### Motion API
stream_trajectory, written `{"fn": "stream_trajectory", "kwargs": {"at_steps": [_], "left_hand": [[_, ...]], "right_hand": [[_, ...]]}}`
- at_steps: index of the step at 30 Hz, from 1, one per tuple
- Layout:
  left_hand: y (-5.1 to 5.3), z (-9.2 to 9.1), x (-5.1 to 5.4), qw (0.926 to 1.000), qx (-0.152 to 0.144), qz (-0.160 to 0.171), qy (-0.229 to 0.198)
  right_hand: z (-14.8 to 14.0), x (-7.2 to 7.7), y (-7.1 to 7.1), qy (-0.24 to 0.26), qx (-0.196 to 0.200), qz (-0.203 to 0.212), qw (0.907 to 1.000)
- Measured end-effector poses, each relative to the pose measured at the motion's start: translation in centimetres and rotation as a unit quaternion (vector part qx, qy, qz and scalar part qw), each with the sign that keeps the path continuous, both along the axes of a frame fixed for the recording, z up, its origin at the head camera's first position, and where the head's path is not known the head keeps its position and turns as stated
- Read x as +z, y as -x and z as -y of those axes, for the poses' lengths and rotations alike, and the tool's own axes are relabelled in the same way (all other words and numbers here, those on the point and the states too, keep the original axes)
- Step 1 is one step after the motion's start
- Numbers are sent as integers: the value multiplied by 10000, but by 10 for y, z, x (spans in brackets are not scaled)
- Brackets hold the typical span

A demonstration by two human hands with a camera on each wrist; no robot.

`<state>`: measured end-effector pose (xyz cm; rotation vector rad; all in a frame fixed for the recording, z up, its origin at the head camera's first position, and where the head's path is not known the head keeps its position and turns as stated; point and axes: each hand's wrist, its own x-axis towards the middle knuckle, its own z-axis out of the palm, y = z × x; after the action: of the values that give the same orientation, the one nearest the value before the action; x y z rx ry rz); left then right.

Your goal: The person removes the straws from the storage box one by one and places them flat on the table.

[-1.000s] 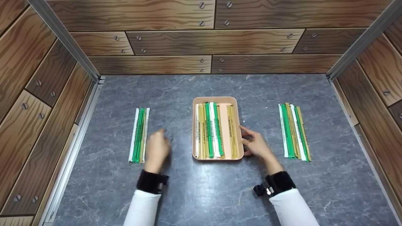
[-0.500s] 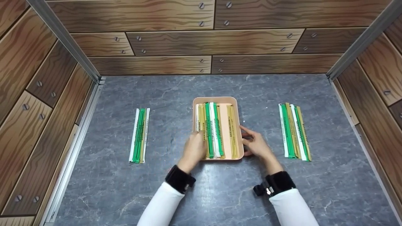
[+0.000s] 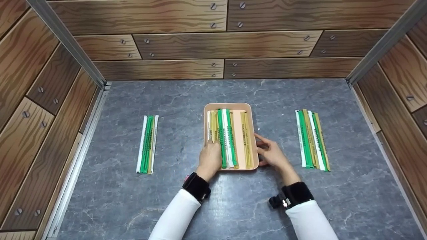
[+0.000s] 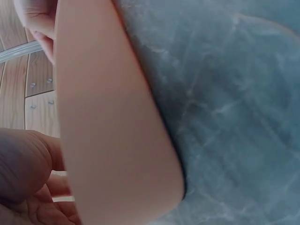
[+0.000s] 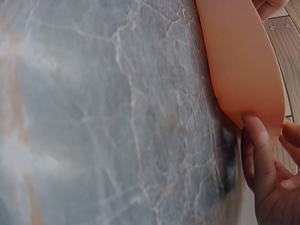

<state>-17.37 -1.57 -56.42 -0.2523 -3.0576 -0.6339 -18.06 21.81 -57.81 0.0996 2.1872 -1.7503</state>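
Swinging across from beside the left row of stick packets (image 3: 145, 145), where it was a second ago, the left hand (image 3: 210, 156) is now reaching over the near left corner of the pale orange tray (image 3: 239, 146). Starting from the left, that row is lying just as it was, its white, green and gold packets running side by side, perhaps kept parallel for easy picking. Next along, the left hand's fingers are dipping down among the white and gold packets by the tray's left wall; whether they're pinching one or only pressing I cannot tell, since the hand is hiding its own tips. Mid-surface (image 3: 180, 100), the tray is sitting lengthwise, the inside packets (image 3: 226, 136) running along it, seemingly because that's the way they're fitting, with a bare strip showing toward the right. At the right wall, the right hand (image 3: 274, 154) is resting spread fingers against the outside by the near corner, apparently bracing the tray against sliding; it's holding the same spot as a second ago. Furthest right, the right row (image 3: 312, 140) is lying slightly aslant, matching the earlier view too.
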Motion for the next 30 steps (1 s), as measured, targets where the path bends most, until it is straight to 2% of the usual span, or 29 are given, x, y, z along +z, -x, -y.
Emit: {"fn": "stream_trajectory", "kwargs": {"at_steps": [9, 13, 18, 22, 27, 30], "left_hand": [[1, -5, -10, 9983, 50, -151, 567], [2, -5, -11, 9982, 65, -106, 581], [2, -2, -8, 9996, 51, 22, 268], [0, 2, -3, 9998, 143, -87, -68], [-2, 9, 6, 9980, 273, -289, -496], [-4, 14, 14, 9956, 343, -208, -845]], "right_hand": [[0, -1, 0, -21, -28, 41, 10000], [0, -1, 0, 10, -24, 60, 10000], [0, -2, -1, 36, -11, 82, 10000], [0, -2, 0, 91, 26, 159, 9998], [-1, -2, 0, 74, 35, 165, 9998], [-1, -4, 0, 64, -5, 135, 9999]]}}
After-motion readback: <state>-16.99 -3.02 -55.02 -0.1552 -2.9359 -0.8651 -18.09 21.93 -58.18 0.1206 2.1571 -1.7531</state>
